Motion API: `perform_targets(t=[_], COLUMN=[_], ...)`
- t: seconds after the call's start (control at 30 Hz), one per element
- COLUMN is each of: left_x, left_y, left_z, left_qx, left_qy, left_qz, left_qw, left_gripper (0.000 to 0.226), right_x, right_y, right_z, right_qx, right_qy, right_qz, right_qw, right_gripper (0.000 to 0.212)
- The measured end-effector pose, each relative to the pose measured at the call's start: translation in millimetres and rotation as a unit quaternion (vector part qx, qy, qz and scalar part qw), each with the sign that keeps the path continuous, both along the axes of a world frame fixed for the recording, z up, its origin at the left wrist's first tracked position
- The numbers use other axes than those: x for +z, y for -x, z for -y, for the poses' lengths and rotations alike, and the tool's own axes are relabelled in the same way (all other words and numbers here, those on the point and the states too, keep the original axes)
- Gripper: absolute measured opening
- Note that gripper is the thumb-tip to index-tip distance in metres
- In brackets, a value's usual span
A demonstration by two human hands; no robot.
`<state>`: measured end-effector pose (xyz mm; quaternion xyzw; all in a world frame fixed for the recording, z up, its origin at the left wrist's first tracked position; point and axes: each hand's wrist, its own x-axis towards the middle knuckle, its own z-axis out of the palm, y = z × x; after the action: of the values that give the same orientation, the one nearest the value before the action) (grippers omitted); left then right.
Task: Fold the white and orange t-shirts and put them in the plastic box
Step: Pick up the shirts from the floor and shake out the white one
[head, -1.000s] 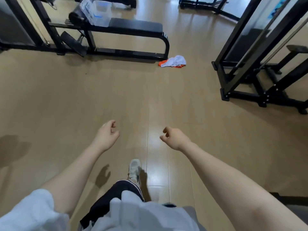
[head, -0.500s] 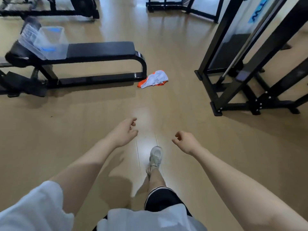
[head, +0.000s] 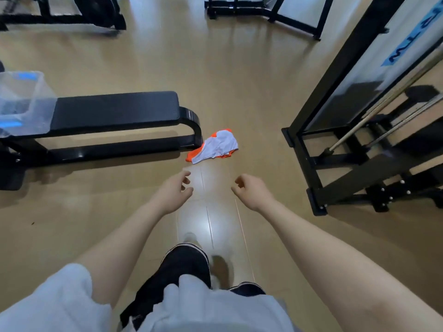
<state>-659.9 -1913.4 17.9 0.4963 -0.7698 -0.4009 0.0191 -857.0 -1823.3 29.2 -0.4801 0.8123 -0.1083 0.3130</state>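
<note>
A crumpled heap of white and orange t-shirts (head: pixel 215 146) lies on the wooden floor beside the foot of a black bench. A clear plastic box (head: pixel 22 101) with blue handles stands on the bench's left end. My left hand (head: pixel 173 192) hovers in front of the heap, fingers loosely curled and apart, holding nothing. My right hand (head: pixel 253 191) is level with it to the right, fingers curled inward, also holding nothing. Neither hand touches the shirts.
The black padded bench (head: pixel 115 110) runs along the left, its curved foot next to the shirts. A black weight-machine frame (head: pixel 318 161) with bars stands close on the right. More black equipment (head: pixel 259 10) lines the far side. My legs show below.
I have walked closer: the shirts, bench and box appear larger and nearer. Both hands stay raised in front of me and now sit just short of the heap.
</note>
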Motion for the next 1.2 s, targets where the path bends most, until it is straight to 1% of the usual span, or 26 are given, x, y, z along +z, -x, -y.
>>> perform_targets(t=[0.1,0.23,0.33,0.43,0.53,0.6,0.67,0.77,0.83,0.9,0.97,1.03,1.1,1.2], left_x=[-15,-39,-48,-63,-95,-126,-166,-238,-297,-361,-425,-484,-533,-594], left_y=[39,101,147,192,242,274,303,335,351,361,369,376,381,385], left_z=[76,189,276,351,409,437,458,484,498,506,510,511,513,512], left_qx=[-0.001,-0.02,-0.034,-0.03,-0.037,-0.035,-0.028,0.011,0.06,0.087,0.076,0.033,0.021,0.055], left_qy=[0.001,0.004,-0.016,-0.055,-0.093,-0.103,-0.112,-0.143,-0.166,-0.171,-0.161,-0.138,-0.121,-0.13], left_qz=[0.004,0.001,0.002,0.003,0.017,0.023,0.026,0.027,0.024,0.034,0.064,0.094,0.096,0.081], left_qw=[1.0,1.0,0.999,0.998,0.995,0.994,0.993,0.989,0.984,0.981,0.982,0.985,0.988,0.987], left_gripper=[0.049,0.044,0.043,0.041,0.046,0.043,0.042,0.043,0.041,0.041,0.043,0.046,0.045,0.043], right_x=[-14,-39,-49,-66,-101,-136,-179,-257,-320,-389,-460,-527,-589,-662], right_y=[32,91,135,179,215,233,247,271,287,299,308,314,318,320], right_z=[74,184,266,338,393,424,451,483,502,521,534,539,542,548], right_qx=[0.017,0.01,-0.02,-0.053,-0.091,-0.126,-0.141,-0.122,-0.112,-0.116,-0.159,-0.189,-0.187,-0.202], right_qy=[-0.005,-0.012,-0.042,-0.081,-0.107,-0.114,-0.129,-0.158,-0.178,-0.187,-0.185,-0.188,-0.192,-0.174], right_qz=[-0.002,-0.009,0.009,0.023,0.041,0.063,0.075,0.074,0.082,0.106,0.148,0.166,0.137,0.078], right_qw=[1.0,1.0,0.999,0.995,0.989,0.983,0.979,0.977,0.974,0.97,0.958,0.95,0.954,0.961], right_gripper=[0.035,0.035,0.032,0.028,0.027,0.029,0.032,0.033,0.032,0.033,0.034,0.037,0.042,0.053])
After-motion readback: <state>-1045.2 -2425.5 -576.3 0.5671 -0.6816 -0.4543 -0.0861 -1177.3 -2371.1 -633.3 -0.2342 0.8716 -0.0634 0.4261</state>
